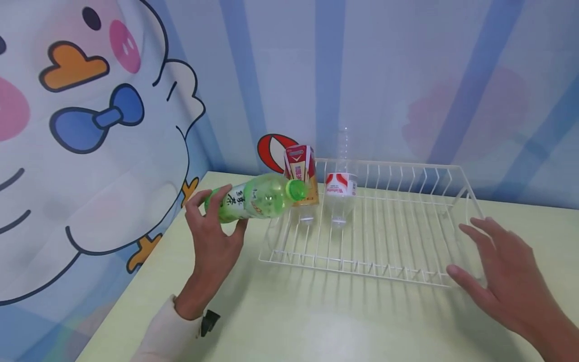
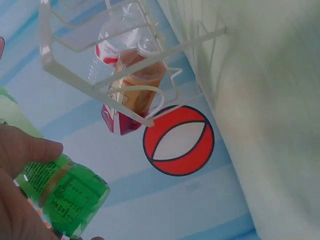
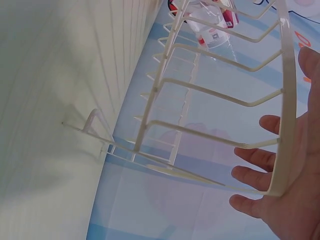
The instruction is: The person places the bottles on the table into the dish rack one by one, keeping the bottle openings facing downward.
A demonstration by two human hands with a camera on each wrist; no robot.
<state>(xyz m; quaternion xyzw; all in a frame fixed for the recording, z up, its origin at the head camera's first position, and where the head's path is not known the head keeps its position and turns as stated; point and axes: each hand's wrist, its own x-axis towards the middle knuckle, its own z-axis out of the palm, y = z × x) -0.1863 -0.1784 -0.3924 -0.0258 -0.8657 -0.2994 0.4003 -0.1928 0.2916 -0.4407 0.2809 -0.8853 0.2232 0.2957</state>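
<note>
My left hand (image 1: 214,241) grips a green tea bottle (image 1: 264,198) near its base. The bottle is tipped almost level, its green cap pointing right over the left end of a white wire rack (image 1: 362,274). In the left wrist view, my thumb lies across the bottle's green label (image 2: 70,190). A red-and-orange drink carton (image 1: 298,160) leans in the rack behind the cap, partly hidden. Beside it is a clear bottle (image 1: 341,185) with a red-and-white label. My right hand (image 1: 506,271) holds nothing, its fingers spread by the rack's right end.
The rack stands on a pale table (image 1: 289,322) near a blue striped backdrop (image 1: 384,85). On the left, a large cartoon bird (image 1: 135,201) is printed on the backdrop. A red-and-white printed ball (image 2: 178,140) shows behind the rack.
</note>
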